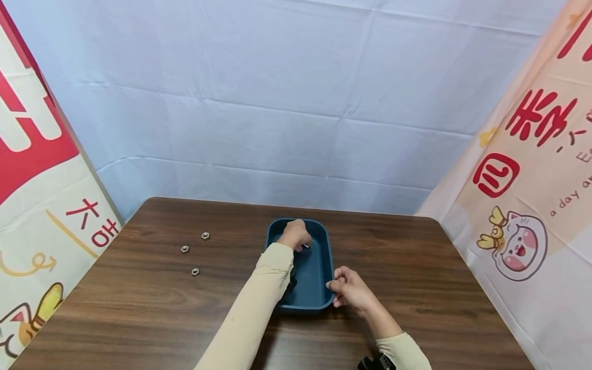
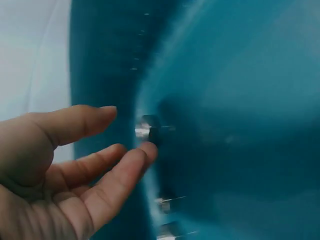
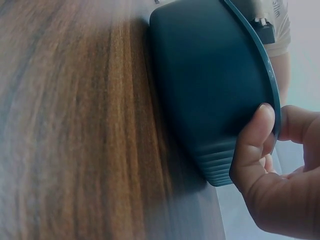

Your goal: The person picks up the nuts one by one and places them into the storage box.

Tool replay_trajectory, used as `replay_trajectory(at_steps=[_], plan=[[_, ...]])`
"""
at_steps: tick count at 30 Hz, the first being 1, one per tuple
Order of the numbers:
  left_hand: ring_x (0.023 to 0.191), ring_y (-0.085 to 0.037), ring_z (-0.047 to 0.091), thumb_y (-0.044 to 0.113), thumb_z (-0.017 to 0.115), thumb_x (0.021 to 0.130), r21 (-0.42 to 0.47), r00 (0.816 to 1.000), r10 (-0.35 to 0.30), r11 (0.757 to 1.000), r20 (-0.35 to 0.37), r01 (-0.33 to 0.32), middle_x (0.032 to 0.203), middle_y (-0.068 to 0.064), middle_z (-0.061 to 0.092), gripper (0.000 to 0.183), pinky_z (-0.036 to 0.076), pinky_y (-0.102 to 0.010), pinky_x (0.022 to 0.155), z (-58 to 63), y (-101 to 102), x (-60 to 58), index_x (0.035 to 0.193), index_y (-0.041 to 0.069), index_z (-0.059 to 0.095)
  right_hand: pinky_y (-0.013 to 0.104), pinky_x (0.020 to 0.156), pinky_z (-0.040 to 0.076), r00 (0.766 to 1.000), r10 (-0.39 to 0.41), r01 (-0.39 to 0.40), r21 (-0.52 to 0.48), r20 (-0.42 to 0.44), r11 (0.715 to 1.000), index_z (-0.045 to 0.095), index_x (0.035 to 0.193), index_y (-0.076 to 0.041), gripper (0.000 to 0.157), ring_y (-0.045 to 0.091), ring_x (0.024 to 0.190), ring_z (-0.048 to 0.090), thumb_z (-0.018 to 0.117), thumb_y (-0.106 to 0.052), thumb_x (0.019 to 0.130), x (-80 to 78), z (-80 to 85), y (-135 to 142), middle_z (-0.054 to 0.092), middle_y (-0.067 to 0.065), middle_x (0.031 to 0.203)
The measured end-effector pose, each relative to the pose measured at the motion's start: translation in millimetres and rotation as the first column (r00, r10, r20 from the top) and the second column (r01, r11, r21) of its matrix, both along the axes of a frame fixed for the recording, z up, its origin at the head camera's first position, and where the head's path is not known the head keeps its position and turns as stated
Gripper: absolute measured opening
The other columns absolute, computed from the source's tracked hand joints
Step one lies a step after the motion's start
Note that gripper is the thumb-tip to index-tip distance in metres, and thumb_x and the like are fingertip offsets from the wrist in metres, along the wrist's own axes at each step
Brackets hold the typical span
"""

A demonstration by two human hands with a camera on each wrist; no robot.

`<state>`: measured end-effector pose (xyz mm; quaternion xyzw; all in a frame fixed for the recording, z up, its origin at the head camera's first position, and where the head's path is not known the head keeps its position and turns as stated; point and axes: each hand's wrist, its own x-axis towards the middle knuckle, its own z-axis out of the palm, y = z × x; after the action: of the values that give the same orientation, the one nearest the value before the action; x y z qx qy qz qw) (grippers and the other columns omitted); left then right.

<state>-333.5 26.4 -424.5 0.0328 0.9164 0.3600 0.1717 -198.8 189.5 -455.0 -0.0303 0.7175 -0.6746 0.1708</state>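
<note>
My left grip [image 1: 296, 234] was released inside the blue tray [image 1: 316, 280], toward its far end, with the thumb parted from the fingers and nothing caught between them. Just off my fingertips a metal nut [image 2: 146, 131], blurred, sat at the foot of the tray's wall; whether a finger brushed it I could not tell. Two more metal pieces, one [image 2: 165, 204] and another [image 2: 169, 232], lay along the foot of that wall, nuts too by their look. My right grip [image 1: 353, 290] grasped the tray's right rim toward its near end, thumb against the outside of the wall. Left of the tray, well apart from it, lay three loose nuts: a far one [image 1: 205, 236], a middle one [image 1: 185, 249] and a near one [image 1: 195, 272]. I judged the step in hand to be setting a nut down in the tray, though picking it up was not ruled out; the next move seemed to call for raising my left grip clear of the tray's left rim and reaching toward those three, the right grip steadying the tray. The edge of the counter [image 1: 416, 267] ran just beyond the tray's far end, leaving little room there, while wide wood lay to its left and right. My left sleeve [image 1: 250, 313] crossed the tray's left rim.
</note>
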Motion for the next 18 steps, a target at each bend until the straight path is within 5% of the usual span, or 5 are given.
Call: replay_trajectory(at_steps=[2,4,8,11,18], plan=[[0.043,-0.016,0.045,0.011,0.065,0.087,-0.073,0.996,-0.085,0.994,-0.035,0.082,0.060,-0.007,0.046,0.010,0.041,-0.029,0.043,5.3,2,1.9,0.087,0.002,0.062,0.024,0.044,0.048,1.000,0.000,0.000,-0.005,-0.002,1.000,0.036,0.092,0.000,0.020,0.011,0.044,0.050,0.054,0.002,0.084,0.1,0.1,0,0.047,0.004,0.059],[0.041,-0.014,0.029,0.012,0.063,0.088,-0.165,0.980,-0.187,0.971,-0.061,0.175,0.052,-0.003,0.034,0.022,0.030,-0.028,0.041,9.7,3,3.9,0.068,0.008,0.053,0.024,0.044,0.048,1.000,0.002,-0.002,-0.010,-0.002,1.000,0.035,0.091,0.000,0.021,0.011,0.044,0.050,0.054,0.002,0.084,0.4,-0.1,0,0.046,0.003,0.059],[0.045,-0.013,0.020,0.014,0.062,0.088,-0.363,0.929,-0.354,0.884,-0.110,0.294,0.052,0.001,0.022,0.039,0.025,-0.027,0.044,15.9,5,8.2,0.059,0.014,0.037,0.023,0.044,0.047,1.000,-0.001,0.001,-0.019,0.003,1.000,0.035,0.091,-0.001,0.021,0.011,0.044,0.051,0.054,0.003,0.084,1.4,1.4,-1,0.046,0.003,0.059],[0.048,-0.012,0.031,0.018,0.063,0.088,-0.442,0.911,-0.392,0.845,-0.129,0.301,0.057,0.000,0.035,0.026,0.031,-0.027,0.045,18.2,4,10.3,0.066,0.014,0.050,0.023,0.044,0.047,1.000,0.000,0.000,-0.022,0.004,1.000,0.035,0.092,-0.002,0.020,0.011,0.045,0.051,0.054,0.002,0.086,1.5,2.7,-1,0.046,0.003,0.060],[0.055,-0.015,0.046,0.020,0.061,0.090,-0.486,0.909,-0.393,0.827,-0.142,0.282,0.070,-0.004,0.052,0.009,0.038,-0.027,0.047,20.8,0,14.3,0.089,0.011,0.064,0.023,0.044,0.048,1.000,0.004,-0.004,-0.017,0.011,1.000,0.035,0.092,-0.001,0.020,0.011,0.045,0.051,0.053,0.002,0.086,0.8,1.0,0,0.045,0.004,0.060]])
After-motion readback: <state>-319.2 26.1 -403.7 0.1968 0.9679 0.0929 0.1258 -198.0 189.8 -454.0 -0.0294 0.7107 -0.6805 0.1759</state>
